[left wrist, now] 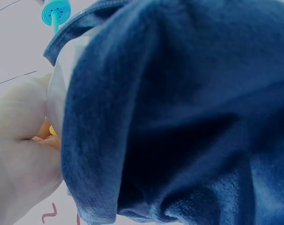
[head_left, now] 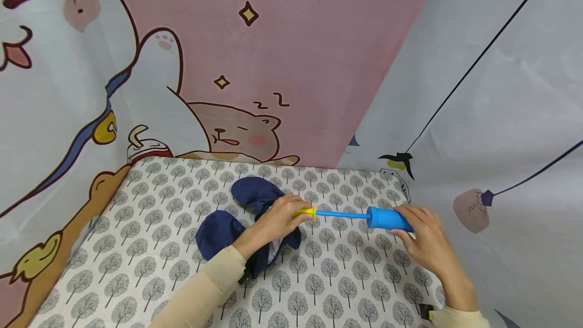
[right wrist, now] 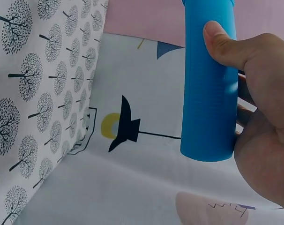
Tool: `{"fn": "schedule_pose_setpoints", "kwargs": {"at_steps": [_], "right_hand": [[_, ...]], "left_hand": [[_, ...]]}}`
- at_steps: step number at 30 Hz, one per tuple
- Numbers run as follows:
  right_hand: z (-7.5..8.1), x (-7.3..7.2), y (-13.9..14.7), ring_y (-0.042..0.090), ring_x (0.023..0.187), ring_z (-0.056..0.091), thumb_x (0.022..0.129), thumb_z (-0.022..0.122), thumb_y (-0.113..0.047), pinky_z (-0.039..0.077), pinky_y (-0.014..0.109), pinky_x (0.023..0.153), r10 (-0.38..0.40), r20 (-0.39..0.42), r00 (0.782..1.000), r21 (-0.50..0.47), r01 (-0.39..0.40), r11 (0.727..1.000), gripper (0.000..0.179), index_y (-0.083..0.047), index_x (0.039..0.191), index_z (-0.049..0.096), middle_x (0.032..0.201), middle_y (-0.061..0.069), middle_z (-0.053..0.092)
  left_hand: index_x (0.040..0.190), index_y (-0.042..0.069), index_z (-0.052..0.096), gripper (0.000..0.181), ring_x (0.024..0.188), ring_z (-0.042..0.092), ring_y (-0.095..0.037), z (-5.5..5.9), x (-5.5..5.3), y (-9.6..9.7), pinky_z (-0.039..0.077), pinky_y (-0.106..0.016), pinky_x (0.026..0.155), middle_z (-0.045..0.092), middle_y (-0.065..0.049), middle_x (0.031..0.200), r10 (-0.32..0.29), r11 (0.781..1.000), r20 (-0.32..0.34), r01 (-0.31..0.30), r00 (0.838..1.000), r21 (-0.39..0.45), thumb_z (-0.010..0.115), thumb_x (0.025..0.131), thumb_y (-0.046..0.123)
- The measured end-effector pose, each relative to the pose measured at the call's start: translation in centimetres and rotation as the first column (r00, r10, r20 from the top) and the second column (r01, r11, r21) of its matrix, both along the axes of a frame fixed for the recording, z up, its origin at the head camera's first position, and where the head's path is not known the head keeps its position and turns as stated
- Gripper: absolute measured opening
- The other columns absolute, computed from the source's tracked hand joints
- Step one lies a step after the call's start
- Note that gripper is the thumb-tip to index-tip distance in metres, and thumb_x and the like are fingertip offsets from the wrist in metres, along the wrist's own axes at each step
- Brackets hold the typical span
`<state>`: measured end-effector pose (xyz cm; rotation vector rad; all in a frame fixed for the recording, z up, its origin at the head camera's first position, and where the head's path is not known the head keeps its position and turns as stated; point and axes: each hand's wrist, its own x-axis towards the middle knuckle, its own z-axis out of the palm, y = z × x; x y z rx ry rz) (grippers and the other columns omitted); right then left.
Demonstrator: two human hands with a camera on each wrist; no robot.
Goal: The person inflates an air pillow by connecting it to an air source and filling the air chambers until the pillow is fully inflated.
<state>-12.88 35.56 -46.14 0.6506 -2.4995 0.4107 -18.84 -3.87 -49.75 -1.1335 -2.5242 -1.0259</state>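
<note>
Barrel [head_left: 385,218], blue rod [head_left: 343,214] entering it; right fingers [head_left: 418,212] clasp barrel, left fingers [head_left: 293,205] grip yellow handle [head_left: 306,211].

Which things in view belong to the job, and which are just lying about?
Job:
blue pump barrel, held by right hand
yellow handle, held by left hand
navy fabric piece, probably, close by left hand

Just there:
tree-print cloth
cartoon-print backdrop

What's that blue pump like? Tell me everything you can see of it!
The pump looks like plastic. It has a thick blue tube, a thin blue rod and a yellow handle. The tube's wider end has little holes. The rod is pulled out. It's held roughly sideways over the tree-print cloth: the left hand holds the handle, the right hand grips the tube.
</note>
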Motion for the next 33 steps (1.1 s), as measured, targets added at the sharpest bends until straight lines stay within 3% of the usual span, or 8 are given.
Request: {"fn": "schedule_pose_setpoints", "kwargs": {"at_steps": [7,14,20,22,25,27,29,33], "right_hand": [[0.4,-0.1,-1.0,0.050,0.118,0.068,0.076,0.101,-0.005,0.049,0.070,0.103,0.014,0.001,1.000,0.046,-0.014,0.999,0.061,0.005,0.131,0.077,0.128,0.027,0.079],[0.8,-0.4,-2.8,0.046,0.114,0.070,0.076,0.101,-0.007,0.052,0.068,0.100,0.050,-0.004,0.999,0.079,-0.049,0.996,0.061,0.005,0.131,0.077,0.126,0.025,0.081],[0.6,-0.7,-4.0,0.047,0.113,0.070,0.078,0.100,-0.011,0.053,0.067,0.099,0.060,-0.036,0.998,0.110,-0.056,0.992,0.059,0.006,0.129,0.077,0.124,0.025,0.081],[0.5,-0.8,-4.3,0.048,0.113,0.070,0.097,0.090,-0.031,0.053,0.067,0.100,0.067,-0.043,0.997,0.108,-0.062,0.992,0.051,0.006,0.128,0.077,0.124,0.025,0.081],[0.4,-0.7,-5.0,0.048,0.114,0.070,0.097,0.090,-0.029,0.052,0.068,0.100,0.072,-0.048,0.996,0.106,-0.066,0.992,0.048,0.005,0.129,0.078,0.125,0.024,0.081],[0.3,-0.7,-5.5,0.047,0.114,0.070,0.096,0.091,-0.027,0.053,0.069,0.099,0.071,-0.055,0.996,0.105,-0.065,0.992,0.045,0.004,0.128,0.079,0.124,0.023,0.081],[0.1,-0.7,-5.9,0.047,0.115,0.070,0.076,0.102,-0.009,0.054,0.069,0.098,0.069,-0.054,0.996,0.103,-0.063,0.993,0.057,0.003,0.128,0.079,0.124,0.022,0.081],[-0.3,-0.9,-6.4,0.047,0.114,0.070,0.078,0.101,-0.009,0.054,0.068,0.099,0.078,-0.046,0.996,0.094,-0.073,0.993,0.056,0.004,0.128,0.079,0.123,0.022,0.081]], "left_hand": [[0.127,0.008,0.082,0.023,0.103,0.075,-0.021,-0.6,-0.1,0.0,0.063,-0.029,0.087,0.083,-0.009,0.118,-0.019,1.000,-0.024,0.019,1.000,0.018,0.074,0.110,0.022],[0.126,0.005,0.082,0.026,0.100,0.074,-0.020,-2.8,-1.0,0.2,0.062,-0.028,0.085,0.083,-0.009,0.114,-0.053,0.992,-0.089,0.063,0.995,0.112,0.071,0.113,0.024],[0.123,0.006,0.083,0.020,0.099,0.074,-0.021,-1.4,-0.2,0.5,0.063,-0.031,0.086,0.083,-0.008,0.112,-0.024,0.997,-0.065,0.028,0.998,0.075,0.076,0.108,0.018],[0.124,0.007,0.084,0.021,0.100,0.074,-0.020,-0.9,0.1,0.6,0.063,-0.030,0.086,0.084,-0.008,0.114,-0.006,0.999,-0.055,0.008,0.998,0.044,0.077,0.108,0.018],[0.126,0.008,0.084,0.023,0.099,0.074,-0.020,-0.7,0.3,0.7,0.062,-0.028,0.086,0.084,-0.008,0.114,0.013,1.000,-0.043,-0.012,0.999,0.022,0.077,0.108,0.019],[0.127,0.008,0.084,0.024,0.099,0.073,-0.019,-0.7,0.3,0.8,0.062,-0.028,0.085,0.084,-0.007,0.115,0.015,1.000,-0.037,-0.015,0.999,0.019,0.077,0.108,0.020],[0.126,0.007,0.084,0.024,0.097,0.073,-0.019,-0.8,0.3,1.0,0.061,-0.029,0.084,0.084,-0.007,0.114,0.008,1.000,-0.042,-0.007,0.999,0.025,0.077,0.108,0.020],[0.123,0.006,0.084,0.022,0.094,0.071,-0.019,-1.0,0.1,1.2,0.061,-0.030,0.082,0.083,-0.007,0.110,-0.004,0.999,-0.071,0.007,0.997,0.052,0.078,0.107,0.018]]}}
